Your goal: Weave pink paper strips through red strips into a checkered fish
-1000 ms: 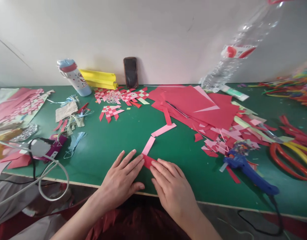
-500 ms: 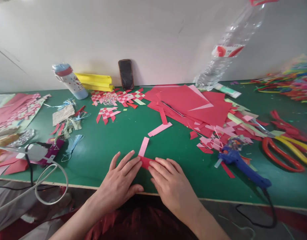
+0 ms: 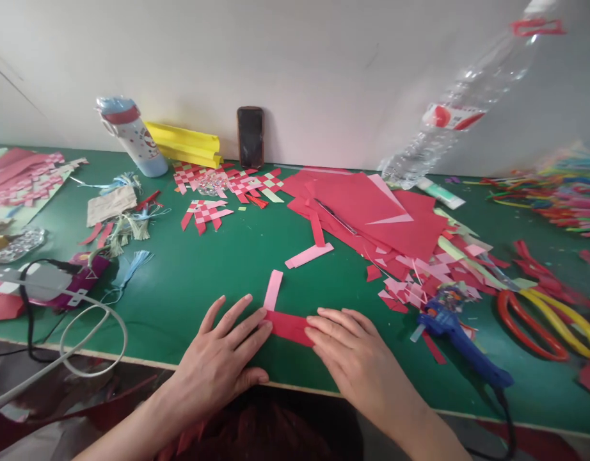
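Red strip [image 3: 289, 328], right hand [image 3: 356, 349] farther along

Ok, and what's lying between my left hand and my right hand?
In the head view, a red paper strip lies there on the green tabletop, your left hand touching one end and your right hand the other.

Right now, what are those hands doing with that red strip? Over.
Left hand and right hand on opposite ends of red strip. Strip's middle uncovered. Pink strip just beyond, near left hand.
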Available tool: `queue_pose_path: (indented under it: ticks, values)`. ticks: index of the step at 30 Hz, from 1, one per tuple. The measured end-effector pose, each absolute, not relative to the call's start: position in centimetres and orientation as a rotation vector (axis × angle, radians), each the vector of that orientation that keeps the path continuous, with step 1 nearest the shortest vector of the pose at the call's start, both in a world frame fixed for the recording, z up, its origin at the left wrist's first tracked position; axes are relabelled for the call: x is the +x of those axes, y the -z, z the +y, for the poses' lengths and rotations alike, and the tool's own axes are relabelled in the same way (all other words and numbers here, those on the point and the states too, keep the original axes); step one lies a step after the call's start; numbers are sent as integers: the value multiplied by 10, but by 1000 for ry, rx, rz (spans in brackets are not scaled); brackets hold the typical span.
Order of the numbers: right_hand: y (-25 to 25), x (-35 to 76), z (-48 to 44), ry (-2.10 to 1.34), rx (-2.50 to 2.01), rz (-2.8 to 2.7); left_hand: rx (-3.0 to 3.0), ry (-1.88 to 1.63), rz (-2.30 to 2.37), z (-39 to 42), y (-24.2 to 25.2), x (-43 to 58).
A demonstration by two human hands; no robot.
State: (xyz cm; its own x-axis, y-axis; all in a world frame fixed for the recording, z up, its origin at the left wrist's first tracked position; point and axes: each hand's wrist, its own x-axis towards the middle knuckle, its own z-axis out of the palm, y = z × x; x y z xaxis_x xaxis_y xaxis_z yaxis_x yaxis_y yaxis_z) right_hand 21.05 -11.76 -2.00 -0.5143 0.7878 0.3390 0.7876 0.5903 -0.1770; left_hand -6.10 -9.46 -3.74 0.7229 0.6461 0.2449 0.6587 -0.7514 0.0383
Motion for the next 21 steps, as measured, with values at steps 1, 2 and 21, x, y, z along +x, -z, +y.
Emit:
queue_pose_path:
  ticks: [1, 2, 21]
  values:
    - [16, 217, -112, 14, -1279, -2457, -2867, 378, -1089, -95, 37, -60]
    - [11, 223, -105, 25, -1291, -2487, -2866, 376, -1091, -95, 37, -60]
    - [33, 250, 15, -27, -1392, -2352, -2923, 562, -1238, -95, 38, -57]
